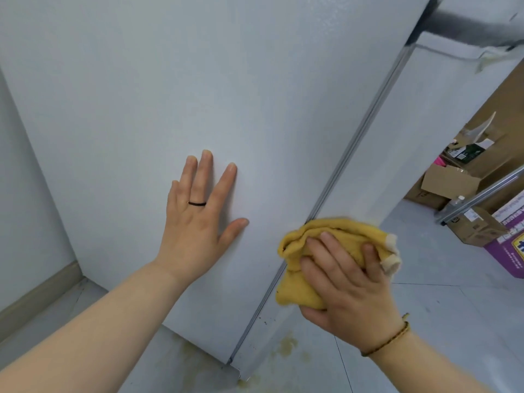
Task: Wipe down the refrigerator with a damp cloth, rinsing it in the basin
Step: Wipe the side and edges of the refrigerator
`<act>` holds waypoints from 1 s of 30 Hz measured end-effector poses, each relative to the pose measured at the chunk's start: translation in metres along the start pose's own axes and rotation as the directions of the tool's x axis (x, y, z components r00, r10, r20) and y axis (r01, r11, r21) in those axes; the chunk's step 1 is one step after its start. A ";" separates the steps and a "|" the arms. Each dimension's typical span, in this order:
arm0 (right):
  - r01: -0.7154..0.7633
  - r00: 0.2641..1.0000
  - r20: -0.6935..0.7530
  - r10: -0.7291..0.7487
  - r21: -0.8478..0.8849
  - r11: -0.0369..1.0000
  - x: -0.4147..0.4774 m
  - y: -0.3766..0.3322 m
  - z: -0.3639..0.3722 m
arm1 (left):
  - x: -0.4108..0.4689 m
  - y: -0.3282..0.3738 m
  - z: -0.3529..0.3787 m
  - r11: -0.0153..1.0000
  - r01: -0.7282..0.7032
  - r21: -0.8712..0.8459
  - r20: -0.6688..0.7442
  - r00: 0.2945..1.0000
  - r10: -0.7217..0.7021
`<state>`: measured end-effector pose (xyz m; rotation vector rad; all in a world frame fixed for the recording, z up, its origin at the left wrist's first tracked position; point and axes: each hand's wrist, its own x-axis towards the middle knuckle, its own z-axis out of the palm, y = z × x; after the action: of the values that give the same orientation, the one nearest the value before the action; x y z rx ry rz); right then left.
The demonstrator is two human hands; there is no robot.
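Note:
The white refrigerator [170, 95] fills most of the view, its side panel facing me and a metal-edged corner running down to the floor. My left hand [198, 219] lies flat on the side panel with fingers spread; a dark ring is on one finger. My right hand [346, 279] grips a bunched yellow cloth [300, 282] and presses it against the fridge's corner edge low down. No basin is in view.
Yellowish stains [286, 344] mark the grey floor at the fridge's base. Cardboard boxes [450, 180], a purple box [510, 251], a plastic bottle [453, 205] and a metal rail [482, 194] stand at the right. A wall with a skirting board [37, 296] runs along the left.

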<state>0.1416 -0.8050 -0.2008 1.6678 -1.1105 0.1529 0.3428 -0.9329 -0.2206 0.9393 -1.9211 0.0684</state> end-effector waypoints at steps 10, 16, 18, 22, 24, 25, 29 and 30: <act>0.190 0.966 0.167 -0.199 0.070 0.979 -0.101 -0.100 0.058 | -0.048 -0.013 0.034 0.999 -0.032 -0.017 -0.025 0.999 0.032; 0.245 0.956 0.135 -0.259 0.114 0.963 -0.085 -0.070 0.034 | -0.097 -0.020 0.053 1.000 0.014 -0.028 0.050 0.999 -0.012; 0.150 0.987 0.051 -0.151 0.024 0.988 -0.059 -0.041 0.022 | -0.099 -0.019 0.055 0.999 0.029 -0.027 0.053 0.998 -0.027; -0.107 0.992 -0.060 0.108 0.012 0.994 -0.042 -0.052 0.031 | -0.099 -0.019 0.055 0.999 0.031 -0.028 0.073 0.997 -0.028; -0.114 0.992 -0.041 0.115 0.037 0.993 -0.059 -0.085 0.045 | -0.100 -0.020 0.053 0.999 0.020 -0.030 0.099 0.995 -0.017; -0.062 0.998 0.020 0.061 0.057 0.996 -0.071 -0.099 0.049 | -0.100 -0.021 0.051 1.000 0.006 -0.026 0.112 0.994 -0.003; 0.236 0.944 0.201 -0.262 0.143 0.961 -0.099 -0.102 0.050 | -0.097 -0.030 0.042 0.999 -0.031 -0.011 0.158 0.987 0.032; 0.269 0.933 0.198 -0.300 0.167 0.948 -0.096 -0.090 0.048 | -0.097 -0.030 0.041 1.000 -0.023 -0.012 0.168 0.986 0.024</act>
<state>0.1333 -0.7888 -0.3393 1.9879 -1.0231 -0.1511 0.3548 -0.9145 -0.3281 0.9411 -2.0859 -0.0067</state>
